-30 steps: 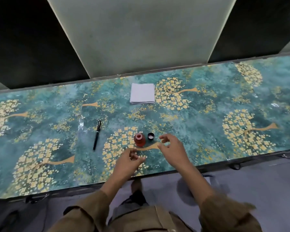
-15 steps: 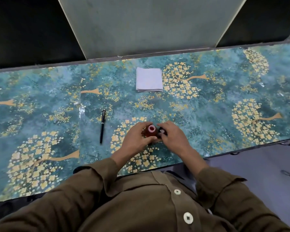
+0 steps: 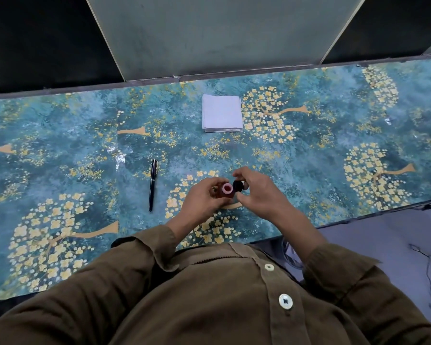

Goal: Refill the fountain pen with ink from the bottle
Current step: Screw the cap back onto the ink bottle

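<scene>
Bare tabletop (image 3: 309, 170) right of hands (image 3: 256, 192)

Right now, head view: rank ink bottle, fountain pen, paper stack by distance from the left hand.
1. ink bottle, held in the left hand.
2. fountain pen, on the table to its left.
3. paper stack, farther back, toward the wall.

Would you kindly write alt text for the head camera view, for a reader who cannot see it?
Seen from above, a person's left hand grips a small open ink bottle on a teal floral table while the right hand pinches its black cap beside the mouth. A capped black fountain pen lies to the left, and folded white paper sits farther back.
</scene>
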`<control>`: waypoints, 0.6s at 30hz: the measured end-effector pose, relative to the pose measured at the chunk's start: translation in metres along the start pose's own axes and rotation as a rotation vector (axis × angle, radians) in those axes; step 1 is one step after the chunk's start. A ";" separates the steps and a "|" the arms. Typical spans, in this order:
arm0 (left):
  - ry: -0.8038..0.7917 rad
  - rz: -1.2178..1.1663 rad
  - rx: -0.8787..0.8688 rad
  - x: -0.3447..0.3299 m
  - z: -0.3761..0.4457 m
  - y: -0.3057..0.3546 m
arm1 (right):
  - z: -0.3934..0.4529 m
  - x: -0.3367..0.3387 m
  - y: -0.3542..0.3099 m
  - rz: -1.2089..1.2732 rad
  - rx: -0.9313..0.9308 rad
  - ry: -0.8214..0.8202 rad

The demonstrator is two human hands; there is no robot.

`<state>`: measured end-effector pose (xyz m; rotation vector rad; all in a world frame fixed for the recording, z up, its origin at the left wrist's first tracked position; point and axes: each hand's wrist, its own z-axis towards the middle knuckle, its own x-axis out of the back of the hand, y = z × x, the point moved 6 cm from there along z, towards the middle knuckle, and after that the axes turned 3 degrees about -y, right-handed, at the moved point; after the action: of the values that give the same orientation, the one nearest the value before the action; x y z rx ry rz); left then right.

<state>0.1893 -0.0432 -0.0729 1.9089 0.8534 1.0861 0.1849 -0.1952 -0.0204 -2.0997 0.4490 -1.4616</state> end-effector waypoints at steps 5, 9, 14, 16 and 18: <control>-0.006 0.009 0.008 0.000 0.000 0.000 | 0.005 0.000 -0.013 -0.044 0.088 -0.036; -0.003 0.010 0.011 0.000 0.000 0.000 | 0.008 0.001 -0.020 -0.102 0.122 -0.068; -0.003 0.024 0.011 0.001 0.001 -0.001 | 0.012 0.000 -0.025 -0.213 0.111 -0.128; -0.004 0.025 0.007 0.001 0.001 -0.002 | 0.011 -0.001 -0.027 -0.259 0.101 -0.137; -0.011 0.017 0.004 0.000 0.001 -0.002 | 0.011 0.001 -0.027 -0.291 0.073 -0.115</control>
<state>0.1901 -0.0425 -0.0745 1.9272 0.8351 1.0836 0.1950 -0.1714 -0.0068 -2.2463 0.0458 -1.4769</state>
